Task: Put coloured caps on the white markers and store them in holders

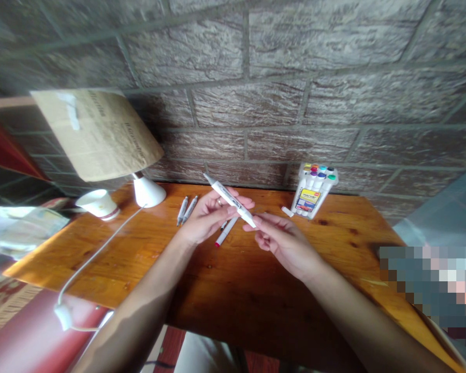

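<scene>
A white marker (226, 195) slants over the table, its grey-tipped, uncapped-looking end pointing up and left. My left hand (202, 217) grips it around the barrel, thumb on the near side. With thumb and fingertips, my right hand (285, 241) pinches the lower right end of the same marker. Beneath the hands lies a white marker with a red end (226, 232), partly hidden, with a dark tip of something beside it. Two grey markers (182, 210) lie side by side left of my left hand. A small white cap (287, 211) with a reddish end rests beyond my right hand.
A clear case of colored markers (310, 192) stands at the back right, near the brick wall (275, 103). At the back left are a lamp (149, 190) with a paper shade and a white cup (99, 203). The lamp's cord (101, 243) crosses the wooden table (140, 269).
</scene>
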`<state>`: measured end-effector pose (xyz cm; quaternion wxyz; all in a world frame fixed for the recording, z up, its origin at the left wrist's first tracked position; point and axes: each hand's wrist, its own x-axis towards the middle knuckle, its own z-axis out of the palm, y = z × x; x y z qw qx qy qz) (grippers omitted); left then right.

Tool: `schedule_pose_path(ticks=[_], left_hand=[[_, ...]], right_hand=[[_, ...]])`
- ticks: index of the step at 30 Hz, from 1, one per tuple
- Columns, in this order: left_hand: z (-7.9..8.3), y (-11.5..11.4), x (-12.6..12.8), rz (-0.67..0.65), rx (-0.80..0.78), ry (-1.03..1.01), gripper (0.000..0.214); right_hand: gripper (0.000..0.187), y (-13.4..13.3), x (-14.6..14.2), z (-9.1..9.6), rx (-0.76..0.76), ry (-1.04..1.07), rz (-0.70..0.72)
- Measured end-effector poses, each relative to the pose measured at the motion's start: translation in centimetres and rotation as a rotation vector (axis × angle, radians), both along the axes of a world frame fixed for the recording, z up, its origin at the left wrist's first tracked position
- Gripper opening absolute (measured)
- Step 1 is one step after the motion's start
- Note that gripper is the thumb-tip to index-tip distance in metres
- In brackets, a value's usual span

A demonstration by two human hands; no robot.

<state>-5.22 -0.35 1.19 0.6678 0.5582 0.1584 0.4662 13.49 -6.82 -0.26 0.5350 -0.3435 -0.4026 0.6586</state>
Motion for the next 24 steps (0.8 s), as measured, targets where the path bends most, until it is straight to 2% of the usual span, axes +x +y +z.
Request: schedule_pose_path(ticks=[17,21,24], left_hand=[[-0.26,0.33,0.13,-0.034,0.067,0.077,0.022],[-0.42,0.16,0.45,-0.060,0.088,0.043,0.019],[-0.41,0.32,0.44,-0.022,0.040,-0.047,0.020]], right_hand=[[0.032,0.37,0.26,-0.30,0.006,-0.028,-0.046],[0.033,0.56,0.23,-0.43,-0.019,-0.009,-0.051],[0.033,0.74,0.40,-0.53,-0.036,-0.001,-0.039]])
